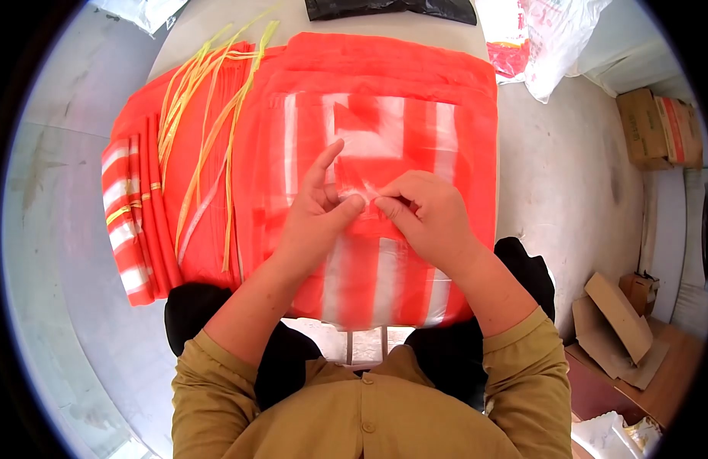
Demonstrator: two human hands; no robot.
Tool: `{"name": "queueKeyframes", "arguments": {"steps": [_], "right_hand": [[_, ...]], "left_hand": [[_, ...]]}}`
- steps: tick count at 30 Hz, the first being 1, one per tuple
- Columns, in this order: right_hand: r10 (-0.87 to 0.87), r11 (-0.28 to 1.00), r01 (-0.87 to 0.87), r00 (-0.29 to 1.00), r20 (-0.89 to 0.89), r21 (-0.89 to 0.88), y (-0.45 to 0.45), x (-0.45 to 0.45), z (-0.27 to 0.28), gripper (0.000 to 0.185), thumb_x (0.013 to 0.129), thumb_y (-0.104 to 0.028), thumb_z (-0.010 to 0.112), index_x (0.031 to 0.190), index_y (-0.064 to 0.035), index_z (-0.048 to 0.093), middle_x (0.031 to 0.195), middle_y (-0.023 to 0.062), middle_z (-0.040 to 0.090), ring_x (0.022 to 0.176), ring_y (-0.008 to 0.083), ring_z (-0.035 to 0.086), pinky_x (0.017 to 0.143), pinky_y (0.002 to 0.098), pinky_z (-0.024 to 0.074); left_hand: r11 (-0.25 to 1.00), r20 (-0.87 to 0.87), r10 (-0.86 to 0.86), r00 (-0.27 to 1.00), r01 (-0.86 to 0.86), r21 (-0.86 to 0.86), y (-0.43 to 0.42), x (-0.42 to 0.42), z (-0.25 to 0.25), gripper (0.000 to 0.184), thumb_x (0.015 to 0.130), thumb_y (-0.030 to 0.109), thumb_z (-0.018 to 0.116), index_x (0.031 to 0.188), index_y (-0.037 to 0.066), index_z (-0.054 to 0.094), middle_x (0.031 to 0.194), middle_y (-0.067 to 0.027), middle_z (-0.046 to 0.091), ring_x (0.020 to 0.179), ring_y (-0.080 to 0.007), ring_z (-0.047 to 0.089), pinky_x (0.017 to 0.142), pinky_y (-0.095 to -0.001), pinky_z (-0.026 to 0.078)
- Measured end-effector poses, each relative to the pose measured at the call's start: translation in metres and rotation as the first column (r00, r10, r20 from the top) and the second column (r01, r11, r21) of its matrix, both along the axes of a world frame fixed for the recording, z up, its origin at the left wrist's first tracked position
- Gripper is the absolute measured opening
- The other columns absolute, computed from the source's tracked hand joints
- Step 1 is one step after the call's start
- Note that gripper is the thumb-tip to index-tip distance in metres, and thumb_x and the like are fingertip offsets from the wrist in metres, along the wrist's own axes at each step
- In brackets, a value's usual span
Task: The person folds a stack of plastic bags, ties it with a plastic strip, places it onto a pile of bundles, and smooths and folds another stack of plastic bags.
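Note:
A red-and-white striped plastic bag [354, 287], thin and partly see-through, lies over a stack of red plastic sheets or bags [438, 69] in front of me. Above its middle, my left hand [315, 210] pinches the film between the thumb and curled fingers, with the index finger stretched out. Close beside it, my right hand [430, 218] has thumb and bent fingertips closed on the same bit of film. The fingertips of the two hands almost meet, and the gathered plastic between them looks whitish and crumpled.
Yellow and orange strips [208, 107] lie across the red pile on the left. Beside them are several narrow folded red bundles [156, 214], some with yellow bands. Black plastic [392, 9] sits at the far edge, a white bag [560, 42] at upper right, cardboard boxes [648, 130] farther right.

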State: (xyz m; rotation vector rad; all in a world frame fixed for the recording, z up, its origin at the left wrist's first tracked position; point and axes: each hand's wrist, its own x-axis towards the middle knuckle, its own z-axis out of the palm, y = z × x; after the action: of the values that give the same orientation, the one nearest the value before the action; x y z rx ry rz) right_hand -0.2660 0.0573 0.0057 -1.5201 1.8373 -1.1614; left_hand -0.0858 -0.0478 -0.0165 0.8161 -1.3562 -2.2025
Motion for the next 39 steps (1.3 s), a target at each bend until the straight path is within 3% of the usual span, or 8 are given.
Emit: {"name": "queueKeyframes", "arguments": {"steps": [4, 7, 10, 14, 16, 22, 30, 39], "right_hand": [[-0.066, 0.998, 0.067, 0.996, 0.062, -0.008, 0.001, -0.005, 0.001, 0.01, 0.093, -0.016, 0.074, 0.091, -0.0057, 0.074, 0.088, 0.0108, 0.071, 0.081, 0.0315, 0.068, 0.072, 0.0424, 0.0535], [-0.333, 0.935, 0.354, 0.904, 0.269, -0.033, -0.003, -0.013, 0.024, 0.01, 0.095, -0.018, 0.073, 0.095, -0.0075, 0.075, 0.093, 0.0065, 0.072, 0.085, 0.028, 0.069, 0.077, 0.0418, 0.0534], [-0.317, 0.88, 0.194, 0.919, -0.232, -0.433, 0.003, -0.04, 0.024, 0.018, 0.091, -0.01, 0.076, 0.107, -0.0047, 0.07, 0.1, 0.0091, 0.069, 0.088, 0.0209, 0.064, 0.085, 0.0348, 0.0506], [-0.062, 0.93, -0.138, 0.856, -0.513, -0.341, 0.004, -0.01, 0.02, 0.023, 0.086, -0.015, 0.08, 0.105, -0.0076, 0.07, 0.094, 0.006, 0.067, 0.089, 0.0248, 0.064, 0.086, 0.0414, 0.0488], [0.063, 0.984, -0.12, 0.925, -0.375, -0.131, 0.005, 0.006, 0.002, 0.026, 0.083, -0.018, 0.082, 0.105, -0.0085, 0.071, 0.092, 0.005, 0.067, 0.088, 0.0268, 0.064, 0.084, 0.0436, 0.0479], [-0.025, 0.992, -0.005, 0.972, -0.234, -0.126, -0.001, 0.005, -0.008, 0.01, 0.087, -0.018, 0.078, 0.086, -0.009, 0.074, 0.088, 0.0071, 0.073, 0.083, 0.0288, 0.067, 0.077, 0.0442, 0.0493], [0.041, 0.995, -0.049, 0.994, -0.097, -0.082, -0.003, 0.0, -0.005, 0.012, 0.094, -0.015, 0.071, 0.091, -0.0034, 0.074, 0.082, 0.0113, 0.071, 0.08, 0.0322, 0.067, 0.072, 0.0456, 0.0513], [-0.025, 0.999, 0.023, 0.999, 0.044, 0.037, 0.0, 0.0, 0.003, 0.014, 0.094, -0.015, 0.071, 0.095, -0.0022, 0.074, 0.089, 0.015, 0.073, 0.083, 0.035, 0.069, 0.073, 0.0445, 0.0536]], "left_hand": [[1.0, -0.032, 0.009, 0.999, -0.009, 0.012, 0.001, -0.001, 0.0, 0.083, 0.1, -0.001, 0.066, 0.169, 0.014, 0.022, 0.102, -0.0033, 0.071, 0.089, -0.0049, 0.062, 0.082, -0.0235, 0.049], [1.0, -0.039, 0.014, 0.999, -0.013, 0.011, 0.001, -0.001, -0.001, 0.084, 0.099, -0.002, 0.066, 0.169, 0.014, 0.022, 0.102, -0.0033, 0.071, 0.089, -0.0054, 0.062, 0.082, -0.0234, 0.05], [1.0, -0.021, 0.02, 1.0, -0.02, 0.009, 0.002, -0.002, 0.001, 0.084, 0.099, -0.001, 0.066, 0.168, 0.015, 0.022, 0.103, -0.0041, 0.071, 0.089, -0.0065, 0.063, 0.083, -0.0237, 0.05], [1.0, -0.003, 0.016, 1.0, -0.016, -0.002, 0.001, -0.004, 0.001, 0.085, 0.099, 0.0, 0.067, 0.169, 0.014, 0.021, 0.104, -0.0054, 0.07, 0.091, -0.0078, 0.064, 0.085, -0.0259, 0.052], [1.0, -0.009, 0.019, 1.0, -0.019, 0.004, 0.004, -0.005, 0.001, 0.085, 0.099, 0.0, 0.066, 0.169, 0.014, 0.019, 0.104, -0.0055, 0.07, 0.092, -0.008, 0.064, 0.085, -0.0269, 0.052], [0.999, -0.047, 0.031, 0.998, -0.031, -0.007, 0.001, -0.003, -0.002, 0.086, 0.1, 0.0, 0.065, 0.17, 0.014, 0.017, 0.105, -0.0055, 0.07, 0.092, -0.0076, 0.064, 0.086, -0.0268, 0.052], [0.999, -0.067, 0.015, 0.998, -0.013, 0.037, 0.001, -0.003, 0.003, 0.091, 0.098, -0.003, 0.066, 0.17, 0.015, 0.014, 0.107, -0.0053, 0.07, 0.094, -0.0069, 0.064, 0.086, -0.0255, 0.051], [0.998, -0.151, 0.064, 0.986, -0.063, 0.013, 0.004, -0.002, -0.018, 0.038, 0.101, 0.002, 0.067, 0.135, 0.011, 0.052, 0.109, -0.0026, 0.068, 0.095, -0.0074, 0.063, 0.087, -0.0238, 0.051]]}}
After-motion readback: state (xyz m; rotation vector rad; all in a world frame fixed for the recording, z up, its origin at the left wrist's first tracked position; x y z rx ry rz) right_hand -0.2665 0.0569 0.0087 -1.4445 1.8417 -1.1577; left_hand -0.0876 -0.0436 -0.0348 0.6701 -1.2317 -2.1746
